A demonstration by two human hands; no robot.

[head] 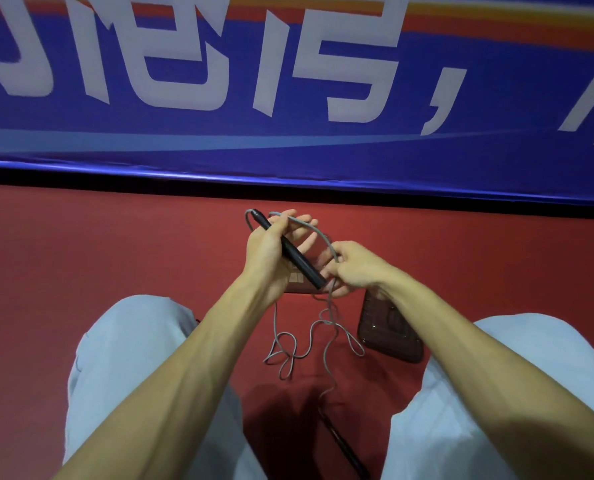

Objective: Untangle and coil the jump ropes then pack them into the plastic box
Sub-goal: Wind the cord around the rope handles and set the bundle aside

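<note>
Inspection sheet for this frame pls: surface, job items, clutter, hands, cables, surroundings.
Surface: red floor; the person sits with pale trousers on either side of the work.
Job's things: black handle raised; second handle on the floor between the legs; clear plastic piece, box or lid, cannot tell which, by the right forearm; second clear piece mostly hidden under the hands.
Clutter: nothing seen.
Hands: left hand holds the black handle; right hand pinches the grey cord.
Cables: grey cord loops over the left hand; the rest lies loosely tangled on the floor.
Surroundings: blue banner with white characters behind.
</note>
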